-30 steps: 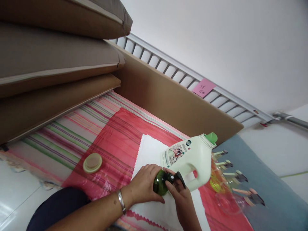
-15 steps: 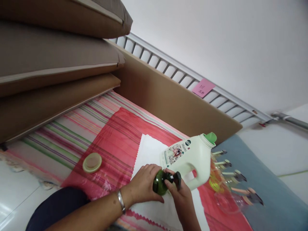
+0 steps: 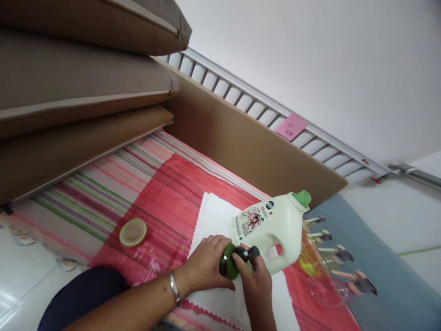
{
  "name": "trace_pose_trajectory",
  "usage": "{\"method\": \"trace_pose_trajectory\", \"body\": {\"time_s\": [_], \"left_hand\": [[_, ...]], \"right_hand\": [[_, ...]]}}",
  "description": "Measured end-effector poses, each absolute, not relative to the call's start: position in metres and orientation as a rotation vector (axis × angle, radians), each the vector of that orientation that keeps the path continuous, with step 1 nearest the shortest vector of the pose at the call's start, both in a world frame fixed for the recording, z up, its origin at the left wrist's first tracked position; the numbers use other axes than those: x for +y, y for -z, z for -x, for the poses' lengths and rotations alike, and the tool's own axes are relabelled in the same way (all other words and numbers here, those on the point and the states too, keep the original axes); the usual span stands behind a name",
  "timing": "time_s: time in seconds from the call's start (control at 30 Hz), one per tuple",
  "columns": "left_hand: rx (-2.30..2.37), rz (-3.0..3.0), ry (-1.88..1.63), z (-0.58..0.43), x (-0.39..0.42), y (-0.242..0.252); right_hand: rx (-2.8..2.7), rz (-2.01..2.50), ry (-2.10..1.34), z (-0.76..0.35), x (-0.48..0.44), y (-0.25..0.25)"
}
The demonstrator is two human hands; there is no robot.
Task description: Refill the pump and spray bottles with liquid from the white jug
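Note:
My left hand (image 3: 206, 264), with a silver bracelet at its wrist, is wrapped around the body of a dark green pump bottle (image 3: 228, 262). The black pump top (image 3: 245, 253) of that bottle is gripped between the thumb and fingers of my right hand (image 3: 255, 276). Just beyond my hands a large pale green jug (image 3: 275, 225) stands on a white cloth (image 3: 210, 216). Its mouth is uncapped and shows a green spout (image 3: 303, 198). A round pale green lid (image 3: 132, 232) lies on the red sheet (image 3: 165, 202) to the left.
Several clear pump bottles (image 3: 330, 289) line the right side, by a blue-grey surface (image 3: 379, 257). Stacked cushions (image 3: 86, 78) fill the upper left. A brown board (image 3: 241, 147) leans before a white radiator (image 3: 220, 87) bearing a pink note (image 3: 292, 127).
My right hand has shifted its grip and turned on the pump top, whose nozzle points a different way. My left hand and the bottle have stayed nearly in place.

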State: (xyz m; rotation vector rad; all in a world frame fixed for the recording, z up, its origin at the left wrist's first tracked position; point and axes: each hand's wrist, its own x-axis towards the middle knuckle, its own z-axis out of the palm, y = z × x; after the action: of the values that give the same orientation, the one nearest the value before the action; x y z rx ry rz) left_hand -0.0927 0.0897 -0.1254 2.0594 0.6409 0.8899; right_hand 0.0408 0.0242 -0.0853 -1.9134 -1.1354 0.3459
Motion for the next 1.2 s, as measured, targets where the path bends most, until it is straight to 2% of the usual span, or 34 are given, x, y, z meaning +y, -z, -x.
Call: {"method": "trace_pose_trajectory", "body": {"time_s": [0.37,0.7,0.97,1.2], "left_hand": [[0.657,-2.022,-0.892,0.091,0.090,0.129],[0.681,-1.993,-0.781,0.090,0.089,0.142],[0.560,-2.086,-0.662,0.086,0.086,0.160],[0.580,-2.188,-0.762,0.098,0.090,0.152]], "right_hand": [[-1.250,1.819,-0.467,-0.056,0.026,0.083],[-1.675,1.708,-0.179,-0.054,0.007,0.041],[-1.648,1.800,-0.156,-0.059,-0.011,0.027],[-1.366,2.043,-0.049,-0.133,-0.066,-0.002]]}}
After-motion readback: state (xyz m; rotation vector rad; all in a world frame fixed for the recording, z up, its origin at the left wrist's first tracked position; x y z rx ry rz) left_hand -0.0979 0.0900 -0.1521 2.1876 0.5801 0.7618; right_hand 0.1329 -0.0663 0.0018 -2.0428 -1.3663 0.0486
